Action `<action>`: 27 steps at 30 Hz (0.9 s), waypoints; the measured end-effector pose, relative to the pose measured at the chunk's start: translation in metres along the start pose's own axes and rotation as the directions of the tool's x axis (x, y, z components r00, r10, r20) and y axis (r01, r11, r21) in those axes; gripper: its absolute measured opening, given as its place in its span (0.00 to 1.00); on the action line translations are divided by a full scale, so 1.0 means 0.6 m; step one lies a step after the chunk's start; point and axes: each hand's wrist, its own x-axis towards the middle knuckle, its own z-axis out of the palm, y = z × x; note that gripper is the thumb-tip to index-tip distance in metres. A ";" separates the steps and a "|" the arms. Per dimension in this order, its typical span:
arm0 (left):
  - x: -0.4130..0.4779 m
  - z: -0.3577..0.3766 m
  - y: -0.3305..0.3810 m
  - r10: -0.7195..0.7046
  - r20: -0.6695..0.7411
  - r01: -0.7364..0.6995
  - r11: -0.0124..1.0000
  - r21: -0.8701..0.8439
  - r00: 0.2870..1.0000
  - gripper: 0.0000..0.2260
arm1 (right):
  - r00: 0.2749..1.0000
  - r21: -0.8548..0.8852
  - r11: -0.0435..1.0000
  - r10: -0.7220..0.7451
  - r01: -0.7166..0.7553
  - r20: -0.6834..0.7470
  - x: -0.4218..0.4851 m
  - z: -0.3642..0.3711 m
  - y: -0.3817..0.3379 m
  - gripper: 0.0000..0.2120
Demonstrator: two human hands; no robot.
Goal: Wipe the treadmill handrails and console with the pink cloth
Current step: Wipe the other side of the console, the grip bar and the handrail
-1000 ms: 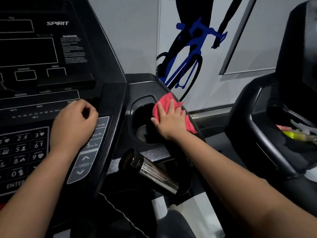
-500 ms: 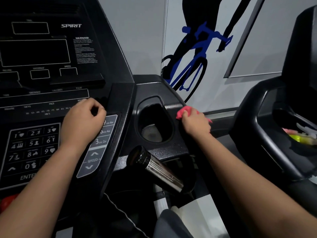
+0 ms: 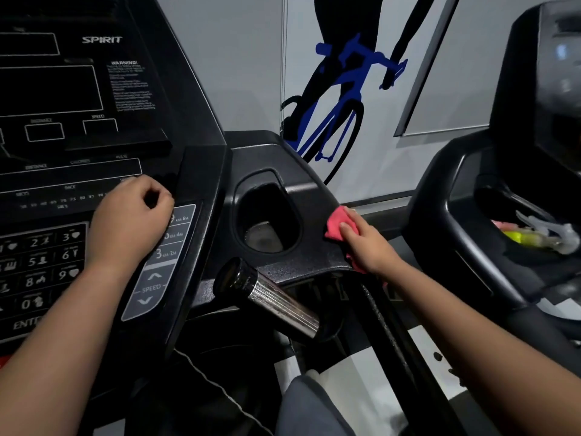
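Note:
The black treadmill console (image 3: pixel 103 99) fills the left, with a keypad and speed buttons. My left hand (image 3: pixel 129 221) rests on it beside the speed buttons, fingers curled into a loose fist, holding nothing. To the right is the side tray with a cup holder (image 3: pixel 267 221). My right hand (image 3: pixel 367 243) holds the pink cloth (image 3: pixel 334 223) against the tray's outer right edge, fingers wrapped over it. Part of the cloth hangs below my palm. The right handrail (image 3: pixel 386 325) runs from under my wrist toward me.
A ribbed chrome pulse grip (image 3: pixel 276 298) sticks out below the tray. A second black treadmill (image 3: pixel 440 209) stands close on the right, with a spray bottle (image 3: pixel 544 236) lying in its tray. A wall with a blue cyclist graphic (image 3: pixel 339 99) is behind.
My right hand has slid the pink cloth from the cup holder's rim to the tray's outer right edge and a little down it. My left hand has stayed in place.

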 end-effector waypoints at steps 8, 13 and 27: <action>-0.004 0.001 0.008 0.014 -0.004 -0.014 1.000 0.024 1.000 0.08 | 0.963 -0.528 0.816 -0.268 0.234 0.012 -0.040 0.072 -0.070 0.23; -0.003 0.003 0.005 0.016 0.002 -0.016 1.000 0.019 1.000 0.08 | 0.912 -0.446 0.797 -0.384 0.407 0.145 -0.043 0.038 -0.019 0.30; 0.003 0.013 0.000 0.016 -0.028 -0.016 1.000 0.013 0.999 0.04 | 0.987 -0.506 0.859 -0.137 0.075 -0.086 -0.046 0.057 -0.049 0.20</action>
